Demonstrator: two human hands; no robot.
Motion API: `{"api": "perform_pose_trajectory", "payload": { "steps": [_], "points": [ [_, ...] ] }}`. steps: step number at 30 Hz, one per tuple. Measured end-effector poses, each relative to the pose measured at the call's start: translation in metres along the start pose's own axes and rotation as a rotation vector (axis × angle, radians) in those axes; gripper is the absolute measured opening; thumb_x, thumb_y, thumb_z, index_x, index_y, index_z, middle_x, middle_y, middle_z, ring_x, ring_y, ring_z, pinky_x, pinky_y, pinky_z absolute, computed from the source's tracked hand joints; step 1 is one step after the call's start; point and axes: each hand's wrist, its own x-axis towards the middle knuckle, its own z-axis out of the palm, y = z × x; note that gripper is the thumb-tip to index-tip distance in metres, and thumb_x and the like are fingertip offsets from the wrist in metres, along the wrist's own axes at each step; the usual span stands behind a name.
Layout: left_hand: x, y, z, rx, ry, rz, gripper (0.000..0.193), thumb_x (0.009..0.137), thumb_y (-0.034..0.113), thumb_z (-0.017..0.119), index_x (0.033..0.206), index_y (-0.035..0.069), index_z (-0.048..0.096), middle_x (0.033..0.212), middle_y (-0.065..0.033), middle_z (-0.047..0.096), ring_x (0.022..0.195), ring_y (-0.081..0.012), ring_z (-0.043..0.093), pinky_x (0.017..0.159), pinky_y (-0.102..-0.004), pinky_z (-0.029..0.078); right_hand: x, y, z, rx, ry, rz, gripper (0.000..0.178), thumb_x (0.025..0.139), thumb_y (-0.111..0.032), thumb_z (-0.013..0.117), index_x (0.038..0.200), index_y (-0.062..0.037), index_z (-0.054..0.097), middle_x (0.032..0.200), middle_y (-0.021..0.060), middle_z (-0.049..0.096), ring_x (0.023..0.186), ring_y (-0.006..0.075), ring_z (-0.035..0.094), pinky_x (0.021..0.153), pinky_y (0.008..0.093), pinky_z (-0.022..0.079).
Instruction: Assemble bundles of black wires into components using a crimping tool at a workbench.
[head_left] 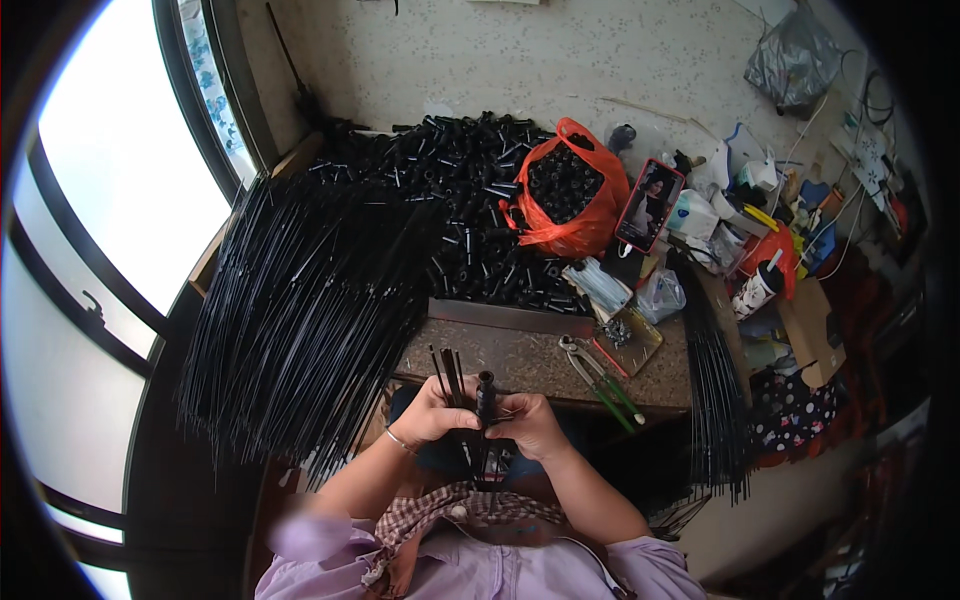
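In front of my body, my left hand (437, 413) is closed round a few thin black rods (453, 372) that stand roughly upright. Close beside it, my right hand (530, 425) pinches at a black tube-shaped part (486, 392) with a hollow upper end. The tube stands upright between both hands, and the fingers partly hide where it meets the rods. On the left of the bench, a thick layer of long thin black rods (300, 320) hangs over the front edge. Behind it lies a heap of short black tube parts (450, 155).
A low metal strip (510, 316) borders the heap on the brown bench (465, 348). An orange bag (575, 235) of tube parts stands beside a propped phone (650, 205). Green-handled pliers (602, 385) lie at the front edge. More rods (712, 400) hang at right, near a patterned cup (757, 290).
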Motion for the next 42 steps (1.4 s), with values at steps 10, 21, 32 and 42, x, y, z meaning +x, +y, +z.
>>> {"api": "perform_pose_trajectory", "payload": {
  "steps": [10,21,32,42],
  "points": [
    [-0.007,-0.024,0.002,0.403,0.188,0.103,0.064,0.073,0.015,0.070,0.128,0.002,0.038,0.130,-0.0116,0.033,0.124,-0.0241,0.029,0.101,-0.0360,0.023,0.008,-0.003,0.009,-0.291,0.280,-0.087,0.019,0.081,-0.009,0.062,0.096,0.0032,0.061,0.083,0.0001,0.061,0.076,0.0055,0.053,0.070,0.0189,0.042],
    [-0.045,-0.086,0.055,1.167,0.439,0.050,0.114,0.053,0.033,0.079,0.132,-0.010,0.010,0.138,-0.0298,0.013,0.127,-0.0434,0.019,0.100,-0.0528,0.020,0.016,0.004,0.010,-0.275,0.460,-0.201,0.015,0.078,-0.006,0.065,0.091,0.0019,0.061,0.083,0.0012,0.061,0.073,0.0061,0.053,0.067,0.0191,0.042],
    [0.003,0.015,0.017,0.185,0.228,-0.010,0.037,0.077,-0.004,0.061,0.112,-0.003,0.050,0.102,-0.0053,0.059,0.091,-0.0109,0.055,0.082,-0.0259,0.045,0.011,-0.018,0.009,-0.227,0.212,-0.120,0.022,0.077,0.001,0.064,0.098,0.0012,0.060,0.091,0.0049,0.063,0.082,0.0098,0.058,0.075,0.0218,0.046],
    [0.005,0.048,0.005,0.211,0.019,-0.064,0.030,0.073,-0.001,0.067,0.101,-0.003,0.057,0.093,-0.0036,0.061,0.086,-0.0095,0.056,0.077,-0.0236,0.045,0.011,-0.027,0.018,-0.379,0.123,-0.099,0.013,0.073,0.002,0.067,0.084,0.0024,0.060,0.085,0.0058,0.063,0.076,0.0079,0.059,0.068,0.0204,0.048]
  ]
}}
